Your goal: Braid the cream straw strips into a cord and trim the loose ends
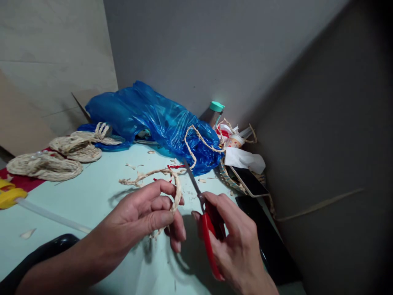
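My left hand [153,217] pinches a braided straw cord [177,192] between thumb and fingers. One end of the cord curves off to the left above the hand; a frayed bit hangs below the thumb. In my right hand [236,237] is a pair of scissors [208,237] with red handles, fingers wrapped round them. The blades point up and away, just right of the cord and apart from it. They look closed together. A short red string [176,166] lies on the table beyond the cord.
Woven straw slippers [46,166] lie at the left near a yellow glue gun [12,194] with a glue stick. A blue plastic bag [153,110] fills the back. To the right stand a bottle [215,112], a basket [229,178] and a phone [250,180]. Straw scraps litter the pale table [101,205].
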Demonstrator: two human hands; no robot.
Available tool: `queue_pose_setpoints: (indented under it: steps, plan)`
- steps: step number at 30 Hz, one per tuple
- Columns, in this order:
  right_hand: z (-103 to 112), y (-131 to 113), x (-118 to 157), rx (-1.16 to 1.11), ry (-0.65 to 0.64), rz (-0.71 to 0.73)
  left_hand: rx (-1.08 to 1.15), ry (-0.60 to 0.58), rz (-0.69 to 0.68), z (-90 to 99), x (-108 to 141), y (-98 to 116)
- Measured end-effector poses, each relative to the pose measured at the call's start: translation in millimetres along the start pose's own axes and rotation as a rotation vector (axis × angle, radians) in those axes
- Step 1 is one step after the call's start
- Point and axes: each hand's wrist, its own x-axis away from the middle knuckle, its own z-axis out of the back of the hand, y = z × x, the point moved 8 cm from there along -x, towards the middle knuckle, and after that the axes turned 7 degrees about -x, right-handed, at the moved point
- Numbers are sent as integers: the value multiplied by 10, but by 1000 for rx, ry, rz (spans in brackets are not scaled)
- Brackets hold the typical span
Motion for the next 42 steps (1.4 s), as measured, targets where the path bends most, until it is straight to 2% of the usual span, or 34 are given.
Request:
queue_pose_setpoints:
  steps: [5,9,12,17,22,24,29,37,42]
  plan:
    - [-49,270,-5,-440,-6,-457,-56,52,13,31,-22,24]
    - [-166,270,14,-744,-60,-636,-128,73,-8,54,-52,35]
    - [-208,247,17,-816,-78,-661,-188,73,-13,52,-50,37]
    - [-189,268,16,-820,-37,-675,-265,59,-28,27,-27,16]
    - [-227,249,17,-857,-46,-707,-245,66,-12,21,-22,-90]
    - [-271,230,29,-904,-59,-726,-314,70,-21,19,-16,-122]
    - [-347,230,59,-1054,-40,-761,-706,99,-160,-15,1,-68]
    - [-401,248,75,-1073,-77,-730,-848,114,-327,-55,25,-24]
    - [-428,230,78,-1001,-116,-747,-972,211,-471,-23,107,12]
